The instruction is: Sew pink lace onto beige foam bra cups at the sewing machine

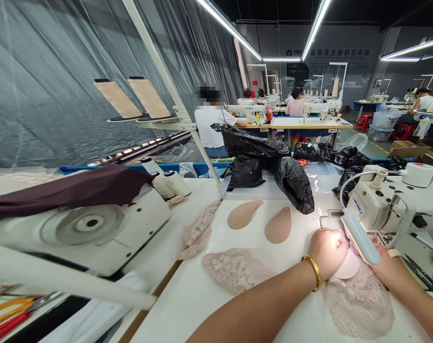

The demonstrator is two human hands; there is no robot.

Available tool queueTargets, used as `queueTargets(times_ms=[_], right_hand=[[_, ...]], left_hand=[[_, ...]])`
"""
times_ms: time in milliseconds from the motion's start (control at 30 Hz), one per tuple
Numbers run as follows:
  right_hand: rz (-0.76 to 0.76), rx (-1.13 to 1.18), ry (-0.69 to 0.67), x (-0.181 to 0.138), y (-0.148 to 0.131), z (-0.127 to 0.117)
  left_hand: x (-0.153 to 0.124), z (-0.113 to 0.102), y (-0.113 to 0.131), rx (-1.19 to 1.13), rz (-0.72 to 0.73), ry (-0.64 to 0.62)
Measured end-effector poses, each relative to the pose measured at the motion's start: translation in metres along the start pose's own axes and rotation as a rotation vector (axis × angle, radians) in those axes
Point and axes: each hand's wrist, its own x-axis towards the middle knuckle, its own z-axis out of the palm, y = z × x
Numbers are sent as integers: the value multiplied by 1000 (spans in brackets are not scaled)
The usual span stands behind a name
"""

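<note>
Pale pink foam cup with lace (348, 267) pinned flat beneath the white sewing machine head (377, 209), left hand (327, 250) curled closed on its near edge, right hand (381, 264) mostly hidden behind the head, grip impossible to tell. Apparently mid-seam; next calls for steady feeding. Two loose tan foam cups (261, 220) beyond the left hand.

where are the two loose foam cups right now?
In the head view, the two foam cups lie side by side on the white table, centre frame, just in front of the black plastic bags and beyond the left hand.
</note>
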Motion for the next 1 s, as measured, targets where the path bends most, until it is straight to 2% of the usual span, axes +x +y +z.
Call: queueTargets(times_ms=[400,633,800,867,1000], right_hand=[[-66,-97,-1,3,7,2],[-103,-96,-25,-4,-4,6],[-148,-63,-57,-1,0,8],[-163,-60,-48,2,6,3],[-180,-94,31,8,15,-17]], left_hand=[[0,-4,3,35,10,-6],[1,-1,0,107,52,-7],[-3,-10,3,158,173,-35],[-5,-20,9,177,240,-60],[-15,-48,30,328,452,-189]])
